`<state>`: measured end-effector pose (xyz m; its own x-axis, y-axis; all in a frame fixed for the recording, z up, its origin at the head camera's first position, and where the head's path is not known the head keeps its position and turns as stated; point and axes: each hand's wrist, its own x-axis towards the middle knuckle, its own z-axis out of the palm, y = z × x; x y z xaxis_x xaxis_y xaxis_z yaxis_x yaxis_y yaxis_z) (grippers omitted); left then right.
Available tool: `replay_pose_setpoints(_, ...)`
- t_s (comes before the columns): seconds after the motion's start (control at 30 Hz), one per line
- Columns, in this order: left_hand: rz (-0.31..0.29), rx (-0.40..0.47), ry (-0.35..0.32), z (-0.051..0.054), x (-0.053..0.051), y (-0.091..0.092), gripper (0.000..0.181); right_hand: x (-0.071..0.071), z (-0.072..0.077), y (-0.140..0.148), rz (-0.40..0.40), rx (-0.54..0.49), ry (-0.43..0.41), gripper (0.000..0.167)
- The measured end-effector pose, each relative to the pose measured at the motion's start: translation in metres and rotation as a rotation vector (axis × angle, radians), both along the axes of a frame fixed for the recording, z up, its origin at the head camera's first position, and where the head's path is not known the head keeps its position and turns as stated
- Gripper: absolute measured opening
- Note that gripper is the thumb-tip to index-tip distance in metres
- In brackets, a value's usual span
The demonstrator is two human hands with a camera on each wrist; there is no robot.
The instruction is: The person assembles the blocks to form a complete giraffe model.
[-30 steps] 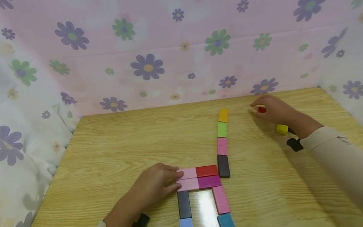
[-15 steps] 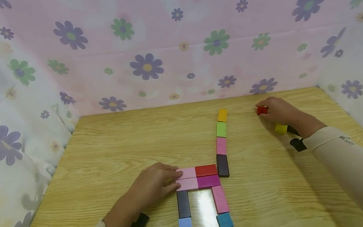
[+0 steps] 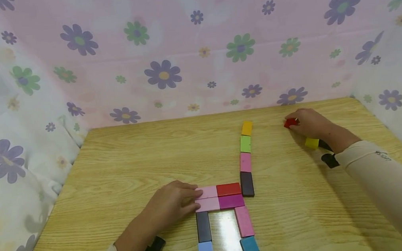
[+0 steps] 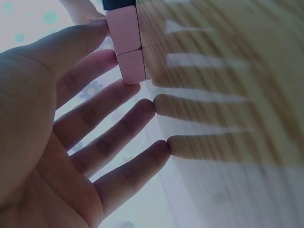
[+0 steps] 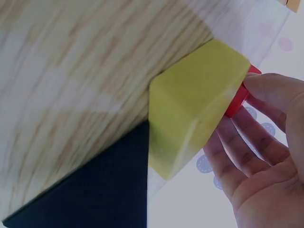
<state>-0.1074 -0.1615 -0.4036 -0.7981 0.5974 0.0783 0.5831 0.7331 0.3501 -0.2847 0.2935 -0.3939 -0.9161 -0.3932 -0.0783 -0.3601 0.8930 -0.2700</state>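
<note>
At the far right of the table, my right hand (image 3: 310,122) pinches a small red block (image 3: 290,123) between thumb and fingers. In the right wrist view, the red block (image 5: 236,101) is partly hidden behind a yellow block (image 5: 190,102). My left hand (image 3: 168,204) rests at the left end of two light pink blocks (image 3: 209,204), its fingertips touching them. The left wrist view shows the fingers of that hand (image 4: 71,118) spread and fairly straight, with the lower fingertips on the table. Beside the pink blocks lie a red block (image 3: 229,189) and a magenta block (image 3: 231,201).
Below them run a dark block (image 3: 203,226), a blue block (image 3: 205,250), a pink block (image 3: 244,221) and a teal block (image 3: 249,245). A column of black (image 3: 247,184), pink (image 3: 245,162), green (image 3: 245,144) and orange (image 3: 247,128) blocks rises behind. A flowered cloth (image 3: 193,42) hangs behind the table.
My right hand has closed its fingers on the red block, which now looks turned and tilted. My left hand and the laid-out blocks have stayed put.
</note>
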Motion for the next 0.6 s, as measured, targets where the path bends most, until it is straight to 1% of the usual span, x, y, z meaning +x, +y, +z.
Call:
replay_pose_setpoints(0.23, -0.002, 0.005, -0.003, 0.001, 0.0, 0.0, 0.03, -0.006, -0.001, -0.009, -0.005, 0.018, 0.003, 0.041)
replay_pose_setpoints(0.33, -0.002, 0.005, -0.006, 0.002, 0.0, 0.0, 0.031, -0.01, -0.001, -0.018, 0.0, 0.015, 0.016, 0.041)
replay_pose_setpoints(0.5, 0.003, 0.002, -0.016, 0.001, 0.0, -0.001, 0.032, -0.013, 0.004, -0.038, 0.014, 0.0, 0.065, 0.04)
replay_pose_setpoints(0.6, 0.007, 0.003, -0.021, 0.0, 0.0, -0.001, 0.032, -0.014, 0.004, -0.047, 0.004, -0.023, 0.069, 0.039)
